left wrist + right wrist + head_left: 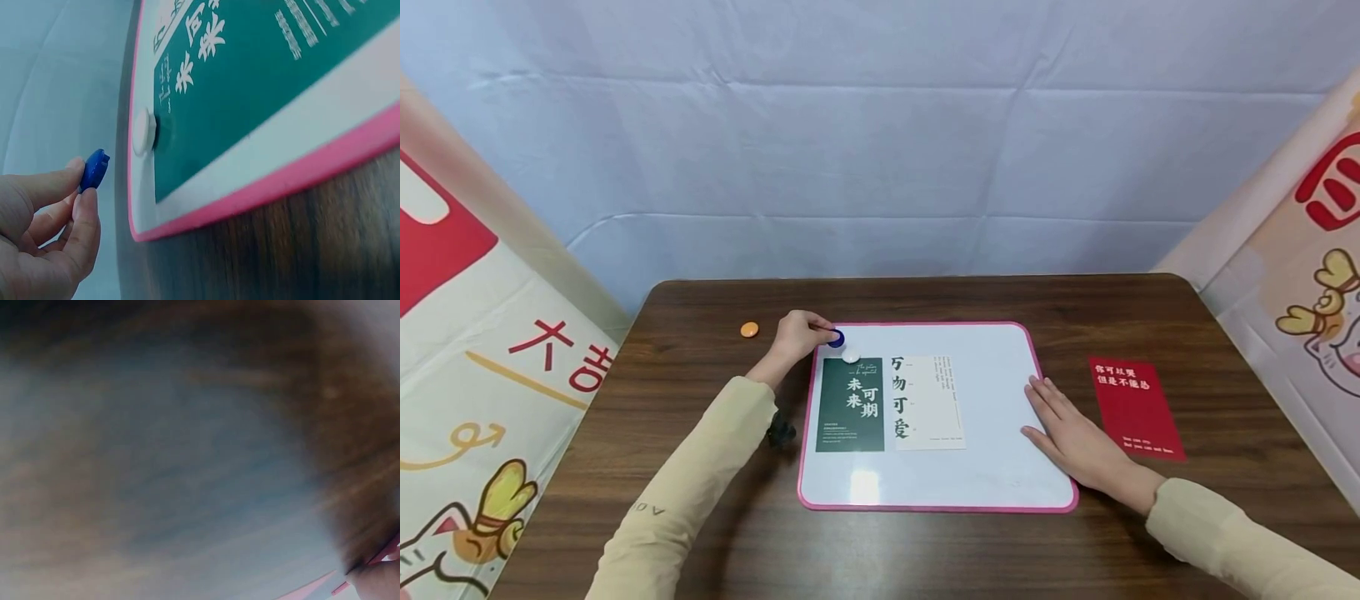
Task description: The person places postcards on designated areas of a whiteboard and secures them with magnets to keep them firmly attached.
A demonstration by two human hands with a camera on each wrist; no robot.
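— What is held by the left hand (796, 335)?

— A small blue magnet (837, 337) is pinched between the thumb and curled fingertips (80, 167). It is kept at the top left corner of the pink-framed whiteboard (925, 507); in the left wrist view the magnet (94, 169) is seen just off the board's edge (250, 209), apart from it.

— And what is found on the board?

— Two cards are laid side by side on its left half: a dark green card (851, 404) and a white card (928, 402), both printed with characters. A white magnet (850, 355) is set on the green card's top edge, just beside the blue one.

— How is the right hand (1073, 437) placed?

— It is laid flat, palm down, with straight fingers on the board's right part, and nothing is gripped. The right wrist view is badly blurred, so little can be told from it beyond what may be a bit of pink rim.

— What else is seen on the table (925, 550)?

— An orange magnet (749, 329) is left near the left hand, and a red card (1136, 408) is placed right of the board, apart from it.
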